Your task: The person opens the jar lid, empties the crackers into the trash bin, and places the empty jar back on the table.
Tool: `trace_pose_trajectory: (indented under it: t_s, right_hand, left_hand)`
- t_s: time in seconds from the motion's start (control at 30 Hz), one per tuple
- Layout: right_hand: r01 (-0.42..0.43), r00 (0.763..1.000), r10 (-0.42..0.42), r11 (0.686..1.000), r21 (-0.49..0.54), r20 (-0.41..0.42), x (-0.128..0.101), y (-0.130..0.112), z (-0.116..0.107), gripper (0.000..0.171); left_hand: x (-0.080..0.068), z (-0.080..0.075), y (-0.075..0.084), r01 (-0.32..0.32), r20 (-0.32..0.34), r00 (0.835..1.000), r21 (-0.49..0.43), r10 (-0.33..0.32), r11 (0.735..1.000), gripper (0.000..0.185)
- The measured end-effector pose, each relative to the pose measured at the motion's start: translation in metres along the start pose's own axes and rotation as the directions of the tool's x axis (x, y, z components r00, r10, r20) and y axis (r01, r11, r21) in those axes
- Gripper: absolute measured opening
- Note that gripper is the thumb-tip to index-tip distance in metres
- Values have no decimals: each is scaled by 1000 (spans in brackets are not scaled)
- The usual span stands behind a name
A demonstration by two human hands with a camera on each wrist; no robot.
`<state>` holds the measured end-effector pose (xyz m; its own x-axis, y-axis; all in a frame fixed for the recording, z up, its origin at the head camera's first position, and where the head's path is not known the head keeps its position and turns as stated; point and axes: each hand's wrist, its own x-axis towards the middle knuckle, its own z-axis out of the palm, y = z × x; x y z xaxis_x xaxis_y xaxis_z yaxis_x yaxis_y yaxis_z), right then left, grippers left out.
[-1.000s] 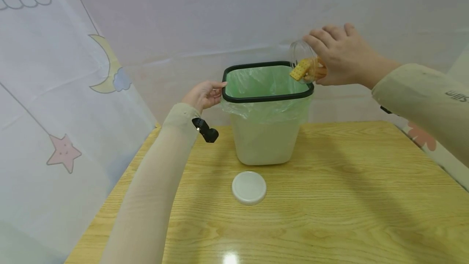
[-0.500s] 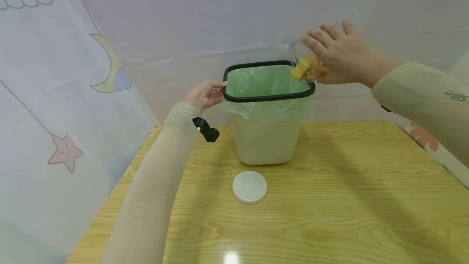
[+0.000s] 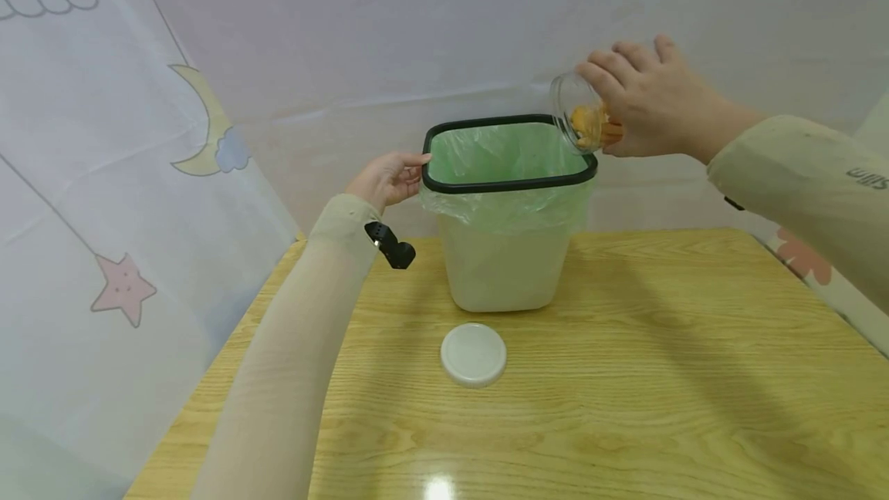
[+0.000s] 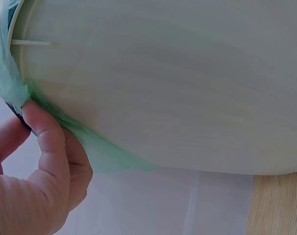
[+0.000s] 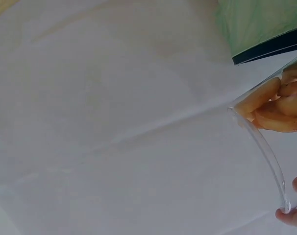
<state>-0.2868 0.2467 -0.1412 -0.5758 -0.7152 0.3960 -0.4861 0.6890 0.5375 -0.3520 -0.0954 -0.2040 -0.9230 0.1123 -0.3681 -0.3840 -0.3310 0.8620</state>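
My left hand (image 3: 392, 178) pinches the black rim (image 3: 510, 187) of a pale trash bin (image 3: 503, 265) at its left side. In the left wrist view, thumb and fingers (image 4: 50, 139) grip that rim together with the green plastic liner (image 4: 109, 152). Above the bin's right rim, my right hand (image 3: 649, 103) holds a clear jar (image 3: 564, 95) on its side, mouth toward the bin. Orange-yellow snack pieces (image 3: 589, 123) lie inside the jar. The right wrist view shows several elongated pieces (image 5: 278, 110) along the jar wall, with fingertips (image 5: 288, 216) at its base edge.
A white round lid (image 3: 474, 355) lies on the wooden table (image 3: 625, 407) in front of the bin. Behind the table hangs a pale printed cloth (image 3: 361, 29) with a moon and a star. A black wrist camera (image 3: 390, 245) sits on the left sleeve.
The square yellow cracker at the jar's mouth is gone from view, leaving fewer pieces showing. The jar and right hand have shifted slightly up and right. My left hand stays on the rim.
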Motion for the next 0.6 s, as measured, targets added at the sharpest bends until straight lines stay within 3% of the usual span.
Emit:
trace_pose_trajectory:
  t_s: [0.4,0.6]
  right_hand:
    - [96,995,-97,994,-49,-19,6,0,-2,106]
    - [140,985,-146,988,-67,-92,6,2,1,103]
  left_hand:
    - [-1,1,0,3,4,1000,-5,-3,1000,31]
    - [-3,1,-1,2,6,1000,-6,-2,1000,20]
